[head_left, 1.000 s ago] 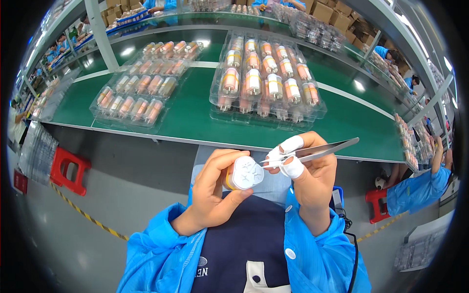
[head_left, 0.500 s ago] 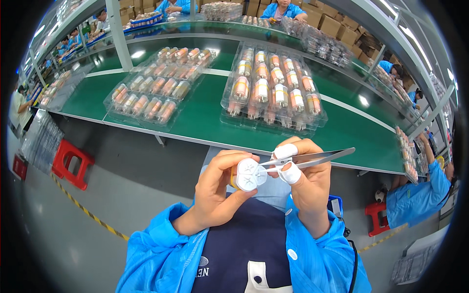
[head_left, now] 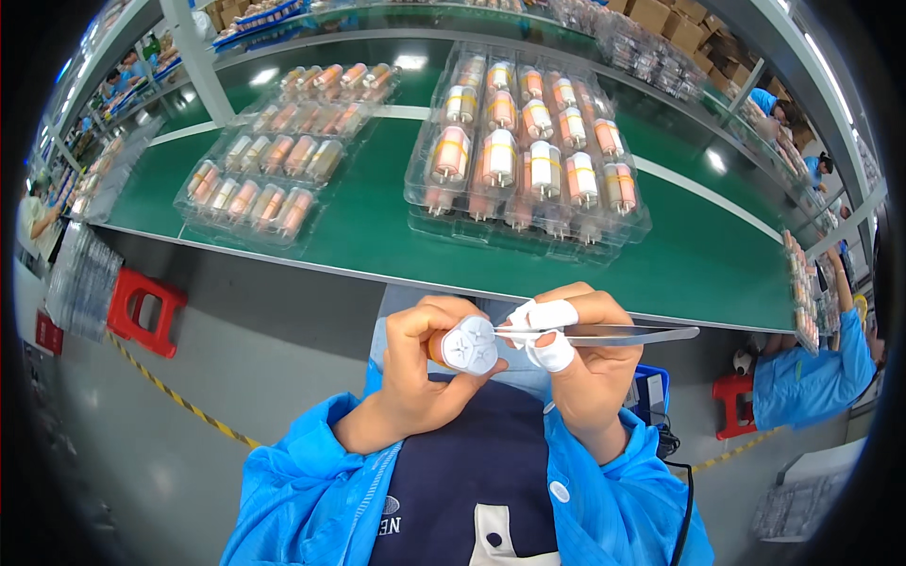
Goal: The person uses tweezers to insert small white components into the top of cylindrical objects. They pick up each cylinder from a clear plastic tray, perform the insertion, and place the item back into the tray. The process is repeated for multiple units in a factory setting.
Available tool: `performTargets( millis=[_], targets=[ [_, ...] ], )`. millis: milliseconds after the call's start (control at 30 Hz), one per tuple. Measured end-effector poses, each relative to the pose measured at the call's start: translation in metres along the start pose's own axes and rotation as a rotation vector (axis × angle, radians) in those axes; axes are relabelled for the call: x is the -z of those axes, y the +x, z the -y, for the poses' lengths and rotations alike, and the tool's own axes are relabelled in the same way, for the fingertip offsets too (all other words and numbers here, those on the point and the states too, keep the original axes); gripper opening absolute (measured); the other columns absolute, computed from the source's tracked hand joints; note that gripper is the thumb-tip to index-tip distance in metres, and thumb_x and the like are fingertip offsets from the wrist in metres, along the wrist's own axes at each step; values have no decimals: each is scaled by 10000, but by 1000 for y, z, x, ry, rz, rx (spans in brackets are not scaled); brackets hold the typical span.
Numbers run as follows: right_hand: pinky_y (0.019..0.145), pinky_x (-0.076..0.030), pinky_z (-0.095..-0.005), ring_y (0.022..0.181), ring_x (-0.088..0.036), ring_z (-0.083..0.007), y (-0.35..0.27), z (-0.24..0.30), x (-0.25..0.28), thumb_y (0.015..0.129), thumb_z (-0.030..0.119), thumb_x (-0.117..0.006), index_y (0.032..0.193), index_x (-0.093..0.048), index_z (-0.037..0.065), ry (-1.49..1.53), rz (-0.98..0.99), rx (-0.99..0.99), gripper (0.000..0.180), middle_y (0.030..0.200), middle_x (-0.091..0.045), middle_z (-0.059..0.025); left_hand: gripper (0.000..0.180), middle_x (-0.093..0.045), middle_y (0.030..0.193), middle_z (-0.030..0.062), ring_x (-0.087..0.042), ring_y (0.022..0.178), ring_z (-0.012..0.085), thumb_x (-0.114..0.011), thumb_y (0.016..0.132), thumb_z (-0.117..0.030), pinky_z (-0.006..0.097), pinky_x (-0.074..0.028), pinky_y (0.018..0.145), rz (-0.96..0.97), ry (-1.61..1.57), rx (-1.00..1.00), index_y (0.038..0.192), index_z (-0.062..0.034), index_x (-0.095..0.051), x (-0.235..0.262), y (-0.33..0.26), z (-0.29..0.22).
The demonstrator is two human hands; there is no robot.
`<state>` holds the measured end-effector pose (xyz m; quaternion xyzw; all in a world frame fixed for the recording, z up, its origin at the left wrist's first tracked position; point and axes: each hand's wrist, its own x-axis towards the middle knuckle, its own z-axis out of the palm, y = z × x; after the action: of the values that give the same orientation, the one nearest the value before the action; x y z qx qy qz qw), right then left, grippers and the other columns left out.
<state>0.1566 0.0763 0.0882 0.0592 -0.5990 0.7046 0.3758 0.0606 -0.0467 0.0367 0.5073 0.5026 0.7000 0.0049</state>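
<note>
My left hand [head_left: 413,363] is closed round a small cylindrical part with an orange side. Its white three-lobed end [head_left: 470,345], marked with star-shaped slits, faces up between my fingers and thumb. Metal tweezers [head_left: 628,333] are pinched in my right hand [head_left: 593,370], whose thumb and forefinger wear white finger covers. The tweezers' tips lie at the right edge of the white end; whether they touch it I cannot tell. Both hands are above my lap, in front of the green table [head_left: 368,236].
Stacked clear trays [head_left: 604,236] of pink and white cylinders stand on the table ahead, with another tray group [head_left: 255,222] to the left. A red stool [head_left: 146,311] is on the floor at left. Someone in blue [head_left: 816,368] is at right, by another red stool [head_left: 733,406].
The view has tilted down and shifted slightly. The tweezers' arms look closer together and lie more level. My left hand has turned the white end a little.
</note>
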Motion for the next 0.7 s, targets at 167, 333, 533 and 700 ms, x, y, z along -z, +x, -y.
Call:
performTargets(
  millis=[167,333,533,700],
  targets=[
    [725,-506,-288,834,-633,-182,7,-19,13,780,-12,-692,925,-647,-24,-149,-33,-18,153,900,-652,-147,550,-521,1095,234,-563,933,266,-692,740,58,364,-481,794,34,85,-18,1163,10,-344,-1,6,24],
    [690,-510,-279,802,-645,-186,14,-33,22,779,-7,-694,936,-651,-20,-214,-49,-21,163,887,-661,-145,556,-458,1105,255,-535,976,261,-619,777,62,352,-462,843,159,201,-11,1211,1,-277,5,10,42],
    [666,-508,-266,782,-644,-177,23,-48,28,779,-5,-698,941,-651,-26,-262,-30,-41,171,881,-659,-147,560,-468,1123,267,-560,927,257,-641,773,55,343,-488,794,180,263,-8,1214,-1,-299,10,13,53],
    [665,-504,-262,776,-643,-174,26,-53,27,780,-2,-701,942,-653,-27,-229,-44,-67,170,882,-659,-144,568,-485,1115,263,-567,923,260,-657,765,46,339,-489,785,152,252,3,1216,-7,-316,13,13,59]
  ],
)
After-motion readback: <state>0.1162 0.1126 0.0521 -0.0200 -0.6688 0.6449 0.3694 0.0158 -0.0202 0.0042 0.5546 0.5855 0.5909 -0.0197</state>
